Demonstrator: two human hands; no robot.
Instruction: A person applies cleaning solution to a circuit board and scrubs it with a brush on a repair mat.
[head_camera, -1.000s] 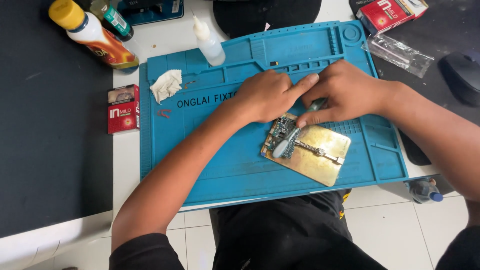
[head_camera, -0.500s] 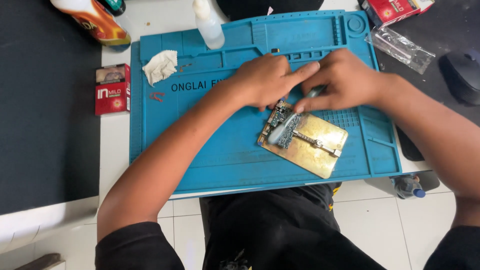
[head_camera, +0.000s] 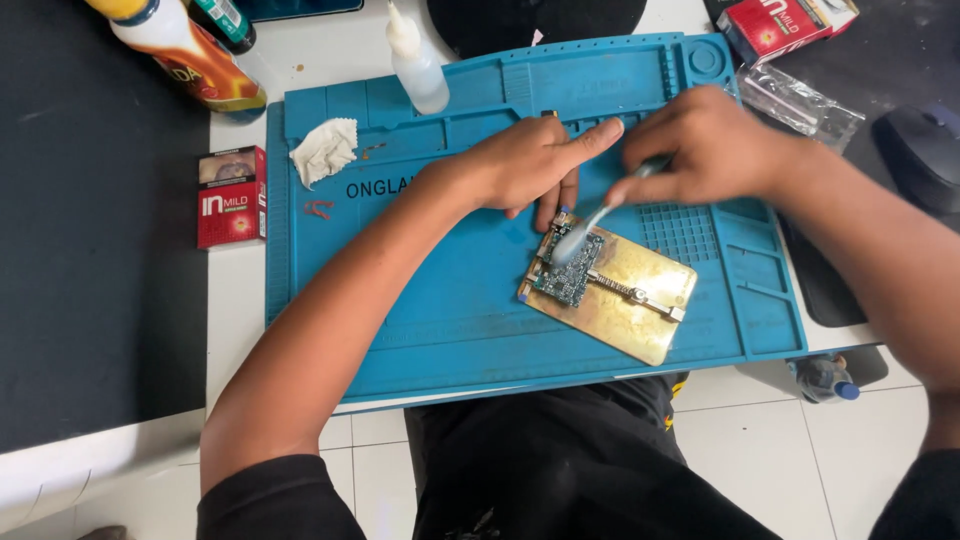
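A small green circuit board (head_camera: 568, 272) lies clamped on a brass-coloured holder plate (head_camera: 640, 300) on the blue silicone work mat (head_camera: 450, 320). My right hand (head_camera: 700, 145) grips a pale brush (head_camera: 590, 225) whose head rests on the board's upper end. My left hand (head_camera: 530, 165) lies on the mat just above the board, index finger stretched to the right and fingertips touching the plate's top corner.
A crumpled white tissue (head_camera: 322, 150) and a clear squeeze bottle (head_camera: 415, 62) sit at the mat's far side. A red and white carton (head_camera: 231, 197) lies left of the mat, an orange bottle (head_camera: 190, 55) beyond it. A red box (head_camera: 785, 25) and plastic wrapper (head_camera: 800, 100) lie at the right.
The brush head has shifted across the board while my right hand rose a little. My left hand stays by the plate. The camera view shifted slightly.
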